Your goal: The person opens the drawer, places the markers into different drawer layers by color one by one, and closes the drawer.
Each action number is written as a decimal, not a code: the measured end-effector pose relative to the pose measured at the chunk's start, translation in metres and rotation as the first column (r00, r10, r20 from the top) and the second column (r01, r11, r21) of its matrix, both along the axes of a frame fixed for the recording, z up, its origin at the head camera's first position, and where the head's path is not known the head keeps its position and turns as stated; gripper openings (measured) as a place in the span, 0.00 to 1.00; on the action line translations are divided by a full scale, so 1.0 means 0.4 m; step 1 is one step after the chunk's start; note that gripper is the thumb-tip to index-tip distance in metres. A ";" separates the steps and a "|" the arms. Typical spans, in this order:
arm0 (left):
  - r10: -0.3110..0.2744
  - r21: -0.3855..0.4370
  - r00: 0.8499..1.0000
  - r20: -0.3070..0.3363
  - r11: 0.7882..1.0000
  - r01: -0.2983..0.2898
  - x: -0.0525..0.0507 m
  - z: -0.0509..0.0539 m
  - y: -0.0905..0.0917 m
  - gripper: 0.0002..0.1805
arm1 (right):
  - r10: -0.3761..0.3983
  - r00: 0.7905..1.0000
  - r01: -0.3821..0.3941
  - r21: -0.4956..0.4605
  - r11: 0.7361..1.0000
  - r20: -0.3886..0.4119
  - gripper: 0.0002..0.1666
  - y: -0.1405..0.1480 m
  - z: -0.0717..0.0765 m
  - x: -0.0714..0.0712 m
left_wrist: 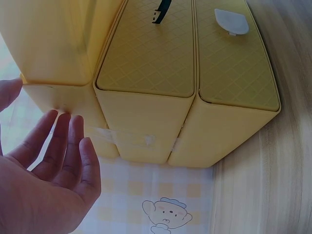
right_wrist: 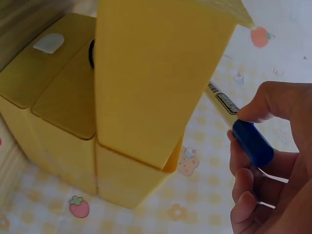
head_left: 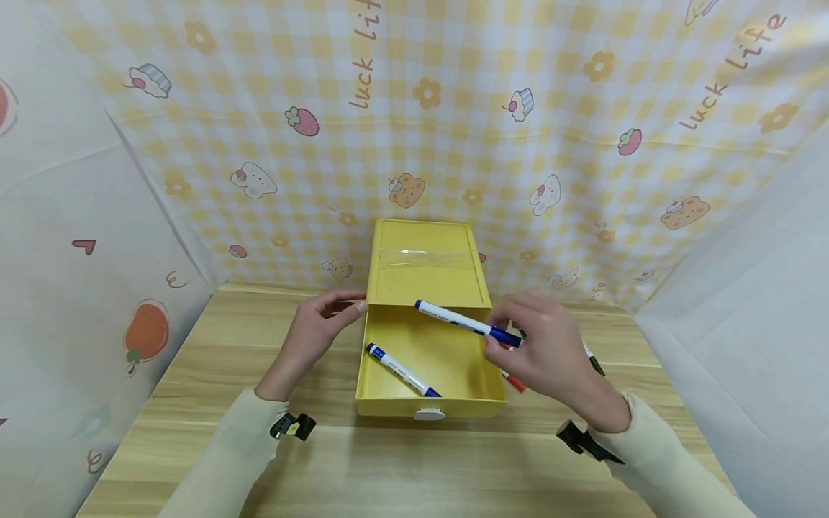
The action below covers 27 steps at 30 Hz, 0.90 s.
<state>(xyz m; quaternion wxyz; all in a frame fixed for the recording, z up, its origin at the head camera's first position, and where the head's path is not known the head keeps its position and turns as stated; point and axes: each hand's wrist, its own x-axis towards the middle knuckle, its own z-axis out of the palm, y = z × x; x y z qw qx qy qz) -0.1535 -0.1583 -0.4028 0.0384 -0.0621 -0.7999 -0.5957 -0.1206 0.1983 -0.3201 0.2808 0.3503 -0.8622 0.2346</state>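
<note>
A wood-grain counter [head_left: 214, 374] stands against a yellow-and-white checked curtain [head_left: 453, 137] printed with cartoon figures. A yellow cabinet [head_left: 424, 277] of three stacked drawers rests on the counter, with clear tape [head_left: 424, 257] across its top panel.

Containers: The top drawer [head_left: 388, 407] is pulled out and carries a white handle [head_left: 429, 414]. It contains one blue-capped marker [head_left: 403, 370], lying diagonally from the left wall to the front wall. The middle drawer [left_wrist: 151, 53] and the bottom drawer [left_wrist: 239, 68] are closed.

Hands: The right hand [head_left: 540, 345] pinches a second blue marker [head_left: 466, 322] by its cap between thumb and fingers; the barrel extends over the top drawer, tilted. The left hand [head_left: 315, 324] is at the left side of the cabinet, fingers extended and slightly bent, gripping nothing.

Limited visibility: The contents of the two closed drawers cannot be seen. A red marker [head_left: 514, 381] and a black marker [head_left: 593, 360] lie right of the cabinet, partly covered by the right hand. In the right wrist view, the drawer wall conceals the far end of the held marker. A dark curved part [left_wrist: 162, 10] on the middle drawer is cut off at the left wrist view's upper edge.
</note>
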 end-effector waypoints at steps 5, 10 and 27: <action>0.002 0.000 1.000 0.005 1.000 -0.002 0.001 0.001 0.000 0.23 | 0.019 1.000 -0.020 0.057 0.998 0.017 0.02 -0.020 0.016 -0.002; 0.004 -0.002 1.000 0.010 1.000 -0.004 0.003 0.002 0.000 0.24 | 0.016 1.000 -0.018 0.138 0.990 0.017 0.04 -0.037 0.037 -0.010; 0.001 -0.012 1.000 0.003 1.000 -0.001 0.002 0.004 0.001 0.24 | -0.006 0.986 -0.043 0.290 0.956 0.167 0.03 -0.089 0.091 -0.052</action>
